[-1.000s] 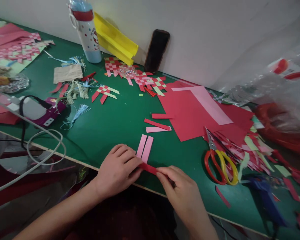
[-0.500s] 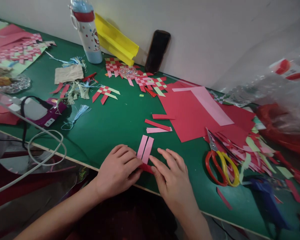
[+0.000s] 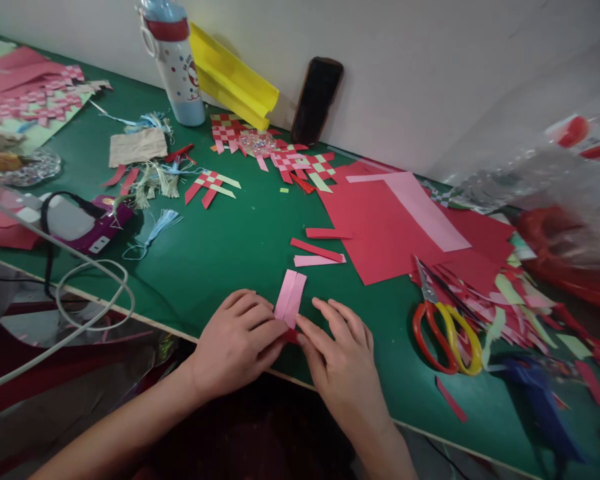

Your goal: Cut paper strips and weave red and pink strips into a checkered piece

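Observation:
Two pink paper strips (image 3: 291,297) lie side by side on the green table (image 3: 230,247), just beyond my fingers. My left hand (image 3: 237,343) has its fingers curled, pressing on the near end of the strips and on a small red strip (image 3: 291,335) that peeks out between the hands. My right hand (image 3: 343,363) meets it from the right, fingers bent and fingertips pinching the same red strip. Most of the red strip is hidden under my fingers.
Red and yellow scissors (image 3: 445,327) lie to the right beside a heap of paper scraps. Red and pink sheets (image 3: 395,220), loose strips (image 3: 317,252), woven pieces (image 3: 285,157), a bottle (image 3: 175,60), a phone (image 3: 316,100), yellow paper (image 3: 233,80), a purple tool (image 3: 97,223) with cable.
My right hand slid left along the red strip until it met the left hand; the visible red strip shrank. The two pink strips now lie closer together.

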Action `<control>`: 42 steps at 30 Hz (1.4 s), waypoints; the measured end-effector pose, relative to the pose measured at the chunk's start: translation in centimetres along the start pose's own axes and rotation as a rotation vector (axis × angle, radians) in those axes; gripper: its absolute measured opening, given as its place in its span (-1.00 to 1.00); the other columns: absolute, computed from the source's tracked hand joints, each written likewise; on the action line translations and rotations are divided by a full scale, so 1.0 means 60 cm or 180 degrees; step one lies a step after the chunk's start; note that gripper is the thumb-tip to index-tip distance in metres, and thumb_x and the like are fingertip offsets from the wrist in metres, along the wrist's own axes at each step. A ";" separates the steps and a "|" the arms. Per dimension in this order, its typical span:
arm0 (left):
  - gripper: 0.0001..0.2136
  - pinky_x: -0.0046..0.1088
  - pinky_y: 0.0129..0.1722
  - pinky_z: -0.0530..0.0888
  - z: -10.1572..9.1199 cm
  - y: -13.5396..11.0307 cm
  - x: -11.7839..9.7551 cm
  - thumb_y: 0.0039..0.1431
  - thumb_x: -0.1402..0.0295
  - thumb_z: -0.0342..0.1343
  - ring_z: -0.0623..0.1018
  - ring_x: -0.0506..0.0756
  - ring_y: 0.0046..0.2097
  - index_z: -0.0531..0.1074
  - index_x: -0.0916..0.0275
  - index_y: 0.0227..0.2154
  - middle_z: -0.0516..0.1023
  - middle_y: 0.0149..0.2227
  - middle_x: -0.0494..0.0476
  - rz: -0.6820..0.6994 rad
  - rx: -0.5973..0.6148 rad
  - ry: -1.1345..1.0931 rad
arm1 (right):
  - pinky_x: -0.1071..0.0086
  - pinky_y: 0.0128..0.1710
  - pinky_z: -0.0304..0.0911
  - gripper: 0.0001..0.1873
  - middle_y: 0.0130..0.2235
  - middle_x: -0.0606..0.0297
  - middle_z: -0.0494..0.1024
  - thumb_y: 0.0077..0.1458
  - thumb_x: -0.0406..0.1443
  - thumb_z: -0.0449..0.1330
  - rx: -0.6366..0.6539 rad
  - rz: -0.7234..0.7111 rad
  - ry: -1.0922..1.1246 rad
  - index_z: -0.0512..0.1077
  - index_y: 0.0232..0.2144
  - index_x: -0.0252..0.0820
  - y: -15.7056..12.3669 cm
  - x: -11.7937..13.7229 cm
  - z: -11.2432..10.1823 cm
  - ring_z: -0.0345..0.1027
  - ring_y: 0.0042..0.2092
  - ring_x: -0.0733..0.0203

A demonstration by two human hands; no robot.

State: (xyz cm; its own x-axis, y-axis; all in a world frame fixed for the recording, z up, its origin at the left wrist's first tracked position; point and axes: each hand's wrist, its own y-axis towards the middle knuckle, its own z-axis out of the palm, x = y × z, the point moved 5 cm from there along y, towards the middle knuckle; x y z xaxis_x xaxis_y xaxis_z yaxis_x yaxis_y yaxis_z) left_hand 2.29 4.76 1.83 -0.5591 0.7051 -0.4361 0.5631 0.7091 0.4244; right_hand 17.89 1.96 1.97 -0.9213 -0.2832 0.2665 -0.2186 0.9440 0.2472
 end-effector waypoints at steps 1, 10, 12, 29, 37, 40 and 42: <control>-0.90 -0.21 -0.05 0.38 0.001 0.000 0.001 0.19 0.41 0.10 0.48 0.12 -0.15 0.44 0.20 -0.24 0.55 -0.30 0.06 -0.0048 0.0017 -0.0001 | 0.02 0.02 0.16 -0.73 0.08 0.18 0.46 0.26 -0.23 0.06 0.0007 0.0003 0.0009 0.53 -0.11 0.01 0.000 -0.001 0.000 0.21 0.12 -0.04; -0.75 -0.21 -0.02 0.40 0.003 -0.002 0.005 0.09 0.58 0.00 0.48 0.10 -0.17 0.39 0.24 -0.18 0.56 -0.27 0.09 -0.0177 0.0035 -0.0100 | 0.06 0.05 0.19 -0.77 0.02 0.17 0.50 0.24 -0.25 0.10 -0.0259 -0.0020 0.0227 0.53 -0.14 -0.06 -0.006 0.000 -0.006 0.26 0.09 0.00; -0.80 -0.21 -0.03 0.40 0.002 -0.001 0.004 0.12 0.54 0.03 0.49 0.10 -0.16 0.41 0.22 -0.20 0.56 -0.27 0.09 -0.0147 0.0021 -0.0052 | 0.06 0.05 0.19 -0.80 0.00 0.18 0.52 0.22 -0.26 0.12 -0.0289 0.0021 0.0293 0.53 -0.19 -0.06 -0.008 0.001 -0.005 0.26 0.09 0.00; -0.89 -0.22 -0.10 0.35 0.007 0.001 -0.002 0.21 0.38 0.11 0.45 0.13 -0.16 0.51 0.11 -0.24 0.49 -0.38 0.05 -0.0083 0.0090 0.0114 | 0.08 0.02 0.23 -0.79 -0.01 0.18 0.53 0.25 -0.25 0.08 -0.0184 0.0001 0.0301 0.51 -0.20 -0.08 -0.015 -0.010 0.002 0.29 0.09 0.01; -0.90 -0.22 -0.09 0.38 -0.002 0.004 -0.007 0.21 0.39 0.11 0.47 0.12 -0.16 0.52 0.14 -0.28 0.52 -0.36 0.04 0.0097 0.0041 0.0101 | 0.09 0.04 0.22 -0.76 0.01 0.16 0.53 0.26 -0.27 0.08 -0.0121 -0.0228 0.0219 0.50 -0.11 -0.14 -0.022 -0.006 -0.004 0.27 0.11 0.02; -0.92 -0.22 -0.07 0.39 -0.005 0.003 -0.011 0.19 0.37 0.13 0.47 0.12 -0.16 0.52 0.16 -0.29 0.53 -0.34 0.05 0.0235 0.0007 0.0076 | 0.07 0.05 0.21 -0.71 0.04 0.15 0.51 0.25 -0.21 0.10 -0.0028 -0.0386 0.0171 0.48 -0.06 -0.16 -0.038 -0.003 -0.004 0.25 0.12 -0.01; -0.92 -0.22 -0.05 0.39 -0.005 0.000 -0.013 0.18 0.36 0.14 0.48 0.12 -0.15 0.52 0.17 -0.29 0.53 -0.33 0.06 0.0336 0.0033 0.0058 | 0.06 0.07 0.19 -0.66 0.06 0.13 0.50 0.23 -0.17 0.13 0.0001 -0.0496 0.0161 0.46 -0.02 -0.19 -0.053 0.001 -0.005 0.23 0.13 -0.03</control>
State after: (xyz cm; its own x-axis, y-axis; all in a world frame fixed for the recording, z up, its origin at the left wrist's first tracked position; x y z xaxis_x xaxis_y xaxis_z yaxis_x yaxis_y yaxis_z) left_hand 2.52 4.21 2.42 -0.5072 0.7760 -0.3749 0.6258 0.6307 0.4590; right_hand 18.63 -1.09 1.46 -0.8588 -0.4343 0.2715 -0.3577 0.8880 0.2891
